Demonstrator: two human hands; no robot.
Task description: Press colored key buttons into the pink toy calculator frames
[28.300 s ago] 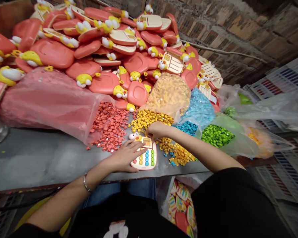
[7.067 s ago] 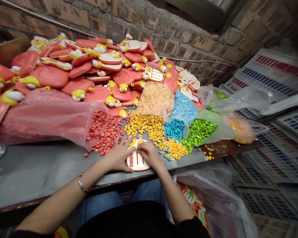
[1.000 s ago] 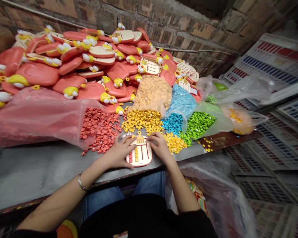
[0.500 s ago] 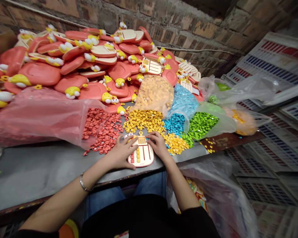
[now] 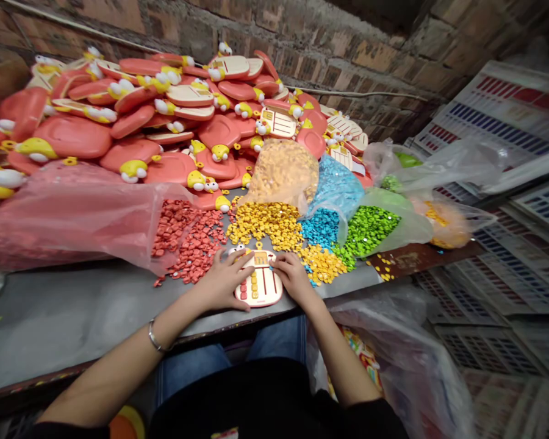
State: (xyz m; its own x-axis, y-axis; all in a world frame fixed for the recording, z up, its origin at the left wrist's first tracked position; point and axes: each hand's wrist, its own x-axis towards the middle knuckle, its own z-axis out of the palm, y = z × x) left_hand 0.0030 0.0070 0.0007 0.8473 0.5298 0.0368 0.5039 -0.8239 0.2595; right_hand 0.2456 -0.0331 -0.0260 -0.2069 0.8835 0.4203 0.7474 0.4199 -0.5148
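Left grip (image 5: 219, 283), right grip (image 5: 295, 277) on calculator (image 5: 261, 288) | grey table (image 5: 73, 311) | brick wall (image 5: 302, 36)

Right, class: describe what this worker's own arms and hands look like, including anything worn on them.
Both forearms are bare and neither hand is gloved. The left hand has a thin silver-coloured bracelet at its wrist. The right hand shows no bracelet, watch or ring. The person wears a black top, whose sleeve starts high on the right arm.
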